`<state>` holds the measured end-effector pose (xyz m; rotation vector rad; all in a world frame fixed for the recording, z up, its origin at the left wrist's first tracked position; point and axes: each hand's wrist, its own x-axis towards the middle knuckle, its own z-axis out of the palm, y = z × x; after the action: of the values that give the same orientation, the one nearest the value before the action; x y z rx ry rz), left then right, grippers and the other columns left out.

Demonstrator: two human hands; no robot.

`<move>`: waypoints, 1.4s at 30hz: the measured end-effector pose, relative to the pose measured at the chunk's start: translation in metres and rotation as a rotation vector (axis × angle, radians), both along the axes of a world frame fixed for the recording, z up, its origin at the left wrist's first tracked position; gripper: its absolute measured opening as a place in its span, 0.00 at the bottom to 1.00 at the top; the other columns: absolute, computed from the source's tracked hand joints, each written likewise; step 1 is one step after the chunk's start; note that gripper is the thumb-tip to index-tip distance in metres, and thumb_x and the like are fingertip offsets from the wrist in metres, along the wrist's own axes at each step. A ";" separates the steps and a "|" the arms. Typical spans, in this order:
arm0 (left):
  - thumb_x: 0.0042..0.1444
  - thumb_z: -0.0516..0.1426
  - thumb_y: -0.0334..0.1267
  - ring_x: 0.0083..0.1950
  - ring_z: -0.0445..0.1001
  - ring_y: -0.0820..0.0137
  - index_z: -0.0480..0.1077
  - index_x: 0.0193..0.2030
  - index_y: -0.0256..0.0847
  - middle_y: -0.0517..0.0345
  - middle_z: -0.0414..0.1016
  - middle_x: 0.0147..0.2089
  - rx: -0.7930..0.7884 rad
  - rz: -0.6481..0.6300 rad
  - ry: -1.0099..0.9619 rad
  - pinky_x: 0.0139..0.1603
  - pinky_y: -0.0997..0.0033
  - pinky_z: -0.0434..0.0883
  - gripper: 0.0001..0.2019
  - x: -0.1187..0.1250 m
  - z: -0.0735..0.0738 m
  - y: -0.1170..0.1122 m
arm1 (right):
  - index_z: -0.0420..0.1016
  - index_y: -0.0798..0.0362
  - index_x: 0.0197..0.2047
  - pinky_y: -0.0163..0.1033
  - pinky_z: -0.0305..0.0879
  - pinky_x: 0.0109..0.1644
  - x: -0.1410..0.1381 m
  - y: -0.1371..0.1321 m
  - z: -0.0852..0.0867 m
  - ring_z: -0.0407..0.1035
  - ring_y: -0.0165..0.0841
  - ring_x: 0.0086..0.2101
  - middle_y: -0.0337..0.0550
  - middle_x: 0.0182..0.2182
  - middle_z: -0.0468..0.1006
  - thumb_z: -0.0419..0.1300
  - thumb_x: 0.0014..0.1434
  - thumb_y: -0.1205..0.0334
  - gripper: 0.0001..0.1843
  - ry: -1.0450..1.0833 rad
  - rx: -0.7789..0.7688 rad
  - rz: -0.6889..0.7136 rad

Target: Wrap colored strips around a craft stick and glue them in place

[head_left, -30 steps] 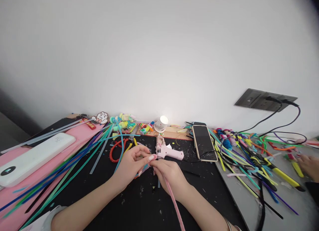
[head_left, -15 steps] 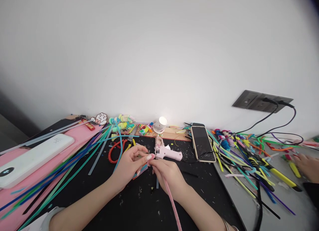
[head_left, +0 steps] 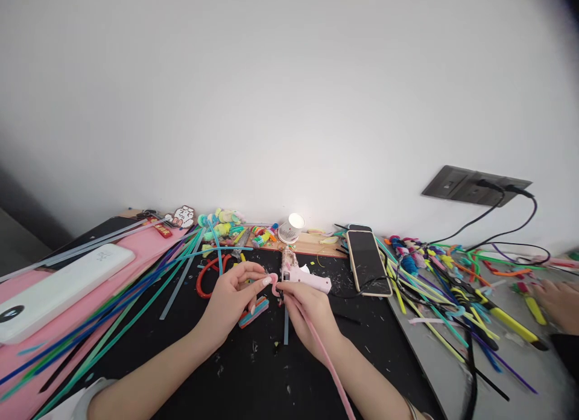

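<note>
A pink pipe cleaner (head_left: 323,347) runs from my fingertips down past my right wrist, its far end curled into a small hook. My left hand (head_left: 239,293) pinches the curled end between thumb and fingers. My right hand (head_left: 310,314) grips the stem just beside the curl. Right behind my hands lies a pale pink glue gun (head_left: 307,278). Below my left fingers rests a small striped blue and orange piece (head_left: 254,312). Red-handled scissors (head_left: 205,278) lie to the left of it, partly hidden.
Pipe cleaners (head_left: 136,293) and a white power bank (head_left: 67,290) lie at left. A paper cup (head_left: 292,228) stands by the wall. At right are a phone (head_left: 370,260), yellow-black pliers (head_left: 511,320), a power cord and another person's hand (head_left: 561,302).
The curled end of the pink pipe cleaner now shows between my fingertips. My hands have parted slightly, and its long tail has swung to the right.
</note>
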<state>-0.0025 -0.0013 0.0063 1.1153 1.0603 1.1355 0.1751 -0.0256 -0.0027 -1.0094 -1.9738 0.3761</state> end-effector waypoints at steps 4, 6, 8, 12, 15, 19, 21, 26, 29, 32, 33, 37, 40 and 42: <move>0.49 0.66 0.43 0.16 0.63 0.82 0.70 0.38 0.38 0.57 0.80 0.35 -0.024 0.010 -0.006 0.22 0.76 0.62 0.15 -0.002 0.000 0.000 | 0.77 0.52 0.39 0.36 0.71 0.34 0.000 0.002 0.004 0.77 0.35 0.30 0.43 0.31 0.82 0.55 0.59 0.69 0.10 0.144 -0.171 -0.140; 0.49 0.66 0.43 0.17 0.65 0.80 0.71 0.39 0.37 0.57 0.80 0.34 -0.035 0.007 -0.001 0.22 0.75 0.62 0.15 -0.002 0.000 0.000 | 0.77 0.52 0.35 0.35 0.68 0.28 -0.001 0.004 0.003 0.73 0.33 0.24 0.42 0.27 0.80 0.56 0.58 0.65 0.07 0.221 -0.239 -0.189; 0.48 0.66 0.43 0.18 0.67 0.79 0.72 0.39 0.37 0.58 0.80 0.32 -0.041 0.005 0.010 0.22 0.76 0.61 0.15 -0.002 0.000 -0.001 | 0.76 0.53 0.33 0.34 0.64 0.23 -0.001 0.005 0.001 0.68 0.31 0.20 0.41 0.26 0.78 0.58 0.57 0.62 0.06 0.296 -0.295 -0.203; 0.48 0.66 0.42 0.19 0.70 0.76 0.73 0.38 0.37 0.59 0.79 0.27 -0.053 -0.007 0.012 0.22 0.76 0.61 0.14 -0.001 0.004 -0.001 | 0.74 0.53 0.34 0.34 0.62 0.23 -0.002 0.007 -0.002 0.66 0.30 0.20 0.41 0.25 0.77 0.61 0.54 0.59 0.06 0.399 -0.404 -0.165; 0.47 0.66 0.42 0.18 0.71 0.74 0.74 0.36 0.37 0.60 0.79 0.25 -0.055 -0.016 0.008 0.23 0.74 0.63 0.13 -0.001 0.005 -0.002 | 0.74 0.53 0.36 0.34 0.62 0.23 -0.002 0.008 -0.003 0.65 0.30 0.20 0.38 0.23 0.75 0.62 0.53 0.60 0.07 0.426 -0.472 -0.129; 0.47 0.66 0.43 0.18 0.72 0.72 0.74 0.36 0.37 0.59 0.79 0.26 -0.049 -0.030 0.022 0.23 0.73 0.64 0.13 0.000 0.005 -0.002 | 0.74 0.53 0.37 0.34 0.62 0.21 -0.003 0.007 -0.001 0.65 0.30 0.19 0.38 0.23 0.75 0.62 0.54 0.59 0.08 0.457 -0.523 -0.092; 0.47 0.66 0.43 0.19 0.72 0.72 0.74 0.36 0.37 0.56 0.81 0.29 -0.049 -0.036 0.029 0.22 0.73 0.63 0.13 0.000 0.005 -0.002 | 0.74 0.53 0.36 0.33 0.61 0.21 -0.003 0.007 -0.001 0.65 0.29 0.19 0.38 0.24 0.75 0.62 0.54 0.59 0.08 0.463 -0.520 -0.090; 0.45 0.66 0.43 0.19 0.73 0.74 0.74 0.39 0.38 0.49 0.83 0.41 -0.075 -0.082 0.000 0.22 0.73 0.65 0.16 0.001 0.005 -0.001 | 0.73 0.52 0.36 0.33 0.60 0.21 -0.002 0.006 0.000 0.63 0.28 0.19 0.37 0.24 0.73 0.59 0.57 0.60 0.06 0.469 -0.466 -0.080; 0.44 0.66 0.42 0.18 0.71 0.76 0.73 0.39 0.38 0.50 0.82 0.41 -0.069 -0.086 0.011 0.24 0.71 0.69 0.15 0.001 0.004 0.001 | 0.72 0.52 0.37 0.33 0.60 0.21 -0.002 0.006 0.000 0.62 0.27 0.19 0.37 0.26 0.71 0.57 0.58 0.59 0.06 0.460 -0.423 -0.098; 0.44 0.66 0.41 0.18 0.70 0.77 0.73 0.38 0.38 0.53 0.81 0.38 -0.048 -0.087 0.046 0.25 0.70 0.71 0.15 0.001 0.001 0.002 | 0.70 0.51 0.38 0.33 0.61 0.21 -0.001 0.006 -0.002 0.61 0.27 0.19 0.36 0.26 0.69 0.57 0.59 0.59 0.06 0.457 -0.403 -0.105; 0.44 0.66 0.41 0.18 0.69 0.77 0.73 0.38 0.38 0.54 0.81 0.37 -0.037 -0.088 0.066 0.25 0.70 0.71 0.15 0.000 0.000 0.003 | 0.70 0.51 0.38 0.32 0.61 0.21 -0.001 0.006 -0.002 0.61 0.27 0.19 0.35 0.25 0.69 0.56 0.59 0.59 0.06 0.455 -0.403 -0.101; 0.45 0.66 0.42 0.19 0.70 0.75 0.73 0.38 0.39 0.57 0.78 0.34 0.020 -0.094 0.121 0.24 0.71 0.71 0.15 -0.002 -0.005 0.003 | 0.70 0.51 0.38 0.33 0.60 0.21 -0.001 0.006 -0.004 0.62 0.28 0.19 0.37 0.26 0.70 0.55 0.59 0.59 0.06 0.422 -0.408 -0.090; 0.45 0.66 0.41 0.19 0.69 0.75 0.73 0.38 0.39 0.59 0.77 0.32 0.039 -0.093 0.134 0.23 0.71 0.70 0.14 -0.002 -0.007 0.003 | 0.70 0.51 0.38 0.33 0.60 0.22 -0.001 0.006 -0.004 0.62 0.28 0.20 0.37 0.26 0.71 0.55 0.59 0.59 0.06 0.410 -0.405 -0.091; 0.45 0.66 0.40 0.19 0.68 0.75 0.73 0.39 0.39 0.59 0.76 0.31 0.041 -0.094 0.137 0.23 0.72 0.69 0.14 -0.002 -0.007 0.003 | 0.70 0.51 0.39 0.33 0.59 0.21 -0.001 0.006 -0.005 0.62 0.28 0.19 0.35 0.25 0.69 0.55 0.60 0.60 0.06 0.419 -0.415 -0.089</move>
<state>-0.0045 0.0014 -0.0003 1.2768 1.0827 1.0220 0.1744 -0.0198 -0.0077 -1.1579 -1.4969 0.8961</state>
